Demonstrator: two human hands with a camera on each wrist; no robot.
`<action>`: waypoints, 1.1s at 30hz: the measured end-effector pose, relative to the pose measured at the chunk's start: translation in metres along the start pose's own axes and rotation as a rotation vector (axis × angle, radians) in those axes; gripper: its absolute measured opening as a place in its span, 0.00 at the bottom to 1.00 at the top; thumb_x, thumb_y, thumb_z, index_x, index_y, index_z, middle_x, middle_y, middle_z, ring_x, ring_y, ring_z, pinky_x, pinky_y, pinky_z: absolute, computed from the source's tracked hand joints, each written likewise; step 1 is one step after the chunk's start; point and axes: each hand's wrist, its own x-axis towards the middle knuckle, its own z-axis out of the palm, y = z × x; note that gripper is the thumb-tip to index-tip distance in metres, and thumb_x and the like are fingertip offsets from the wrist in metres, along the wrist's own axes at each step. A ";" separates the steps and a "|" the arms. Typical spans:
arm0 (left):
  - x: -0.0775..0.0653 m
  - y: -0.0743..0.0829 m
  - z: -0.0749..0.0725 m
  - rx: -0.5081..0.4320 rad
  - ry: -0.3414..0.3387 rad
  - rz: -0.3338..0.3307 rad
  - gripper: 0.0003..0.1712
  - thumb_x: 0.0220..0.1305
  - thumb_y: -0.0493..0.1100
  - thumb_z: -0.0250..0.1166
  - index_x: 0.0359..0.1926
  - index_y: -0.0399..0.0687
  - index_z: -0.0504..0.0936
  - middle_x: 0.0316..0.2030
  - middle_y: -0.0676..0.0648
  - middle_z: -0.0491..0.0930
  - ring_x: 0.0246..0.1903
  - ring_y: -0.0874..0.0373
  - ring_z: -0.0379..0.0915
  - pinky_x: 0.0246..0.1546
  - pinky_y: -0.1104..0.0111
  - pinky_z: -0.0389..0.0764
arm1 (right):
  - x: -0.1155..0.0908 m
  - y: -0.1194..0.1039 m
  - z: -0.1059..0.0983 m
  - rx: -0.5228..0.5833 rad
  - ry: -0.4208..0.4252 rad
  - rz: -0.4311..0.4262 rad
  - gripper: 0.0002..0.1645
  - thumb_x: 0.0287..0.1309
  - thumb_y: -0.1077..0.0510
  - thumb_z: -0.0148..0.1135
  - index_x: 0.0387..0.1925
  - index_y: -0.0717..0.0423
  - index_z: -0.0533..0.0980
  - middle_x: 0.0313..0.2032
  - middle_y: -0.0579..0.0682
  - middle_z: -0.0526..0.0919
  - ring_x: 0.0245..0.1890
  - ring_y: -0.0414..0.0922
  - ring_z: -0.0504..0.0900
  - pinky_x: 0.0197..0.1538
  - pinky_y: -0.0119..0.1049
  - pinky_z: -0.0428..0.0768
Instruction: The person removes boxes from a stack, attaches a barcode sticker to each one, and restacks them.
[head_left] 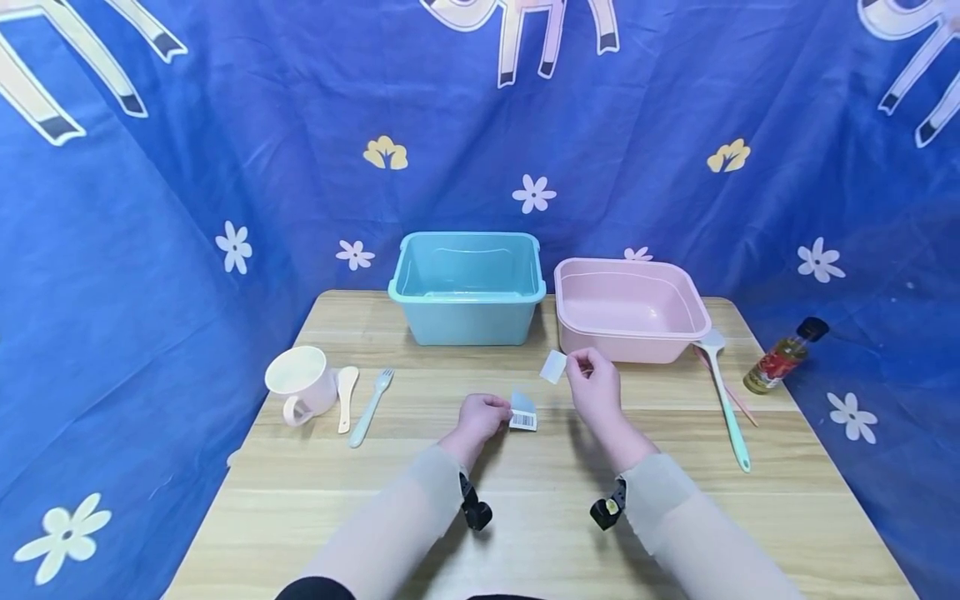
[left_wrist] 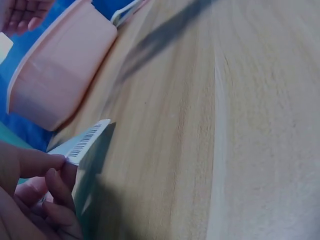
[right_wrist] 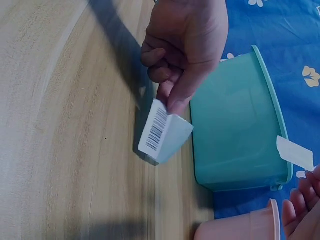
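Observation:
My left hand (head_left: pixel 483 417) pinches a small barcode label (head_left: pixel 523 419) by its edge, low over the middle of the table. In the right wrist view the label has a white barcode strip and a folded pale-blue part, held between thumb and forefinger of the left hand (right_wrist: pixel 185 55). Farther forward and to the right, my right hand (head_left: pixel 595 383) holds up a small blank white slip of paper (head_left: pixel 553 367) between thumb and fingertips. The slip (right_wrist: pixel 295 152) is also visible in the right wrist view, apart from the barcode label.
A blue bin (head_left: pixel 468 321) and a pink basin (head_left: pixel 630 346) stand at the table's back. On the left are a white mug (head_left: pixel 303 383), a spoon (head_left: pixel 346 398) and a fork (head_left: pixel 371 410). To the right lie a long-handled utensil (head_left: pixel 727 408) and a bottle (head_left: pixel 780 362).

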 end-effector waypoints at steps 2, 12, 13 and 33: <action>0.002 -0.002 0.001 0.036 0.017 0.002 0.07 0.53 0.26 0.66 0.36 0.30 0.84 0.33 0.42 0.81 0.27 0.58 0.74 0.26 0.71 0.77 | 0.000 0.001 0.000 0.002 0.006 -0.006 0.05 0.62 0.67 0.58 0.32 0.64 0.79 0.30 0.55 0.80 0.31 0.47 0.77 0.36 0.31 0.75; 0.001 -0.002 -0.005 0.117 0.002 -0.014 0.07 0.53 0.28 0.65 0.34 0.31 0.85 0.27 0.43 0.82 0.20 0.59 0.75 0.21 0.72 0.77 | -0.001 0.001 0.002 -0.004 0.003 -0.012 0.04 0.62 0.67 0.59 0.32 0.64 0.79 0.29 0.55 0.80 0.30 0.45 0.76 0.35 0.30 0.76; 0.001 -0.002 -0.007 0.123 -0.003 -0.013 0.07 0.53 0.28 0.65 0.35 0.31 0.85 0.26 0.43 0.83 0.19 0.59 0.75 0.20 0.72 0.77 | -0.001 0.001 0.002 -0.003 0.001 -0.014 0.04 0.62 0.67 0.59 0.33 0.64 0.79 0.29 0.55 0.80 0.30 0.45 0.76 0.35 0.30 0.75; -0.029 0.076 -0.001 -0.132 -0.006 0.188 0.08 0.57 0.35 0.70 0.36 0.34 0.86 0.28 0.45 0.84 0.22 0.57 0.76 0.25 0.70 0.75 | -0.010 -0.002 0.013 -0.065 -0.006 -0.259 0.02 0.59 0.69 0.61 0.31 0.65 0.80 0.31 0.53 0.79 0.32 0.48 0.78 0.38 0.43 0.80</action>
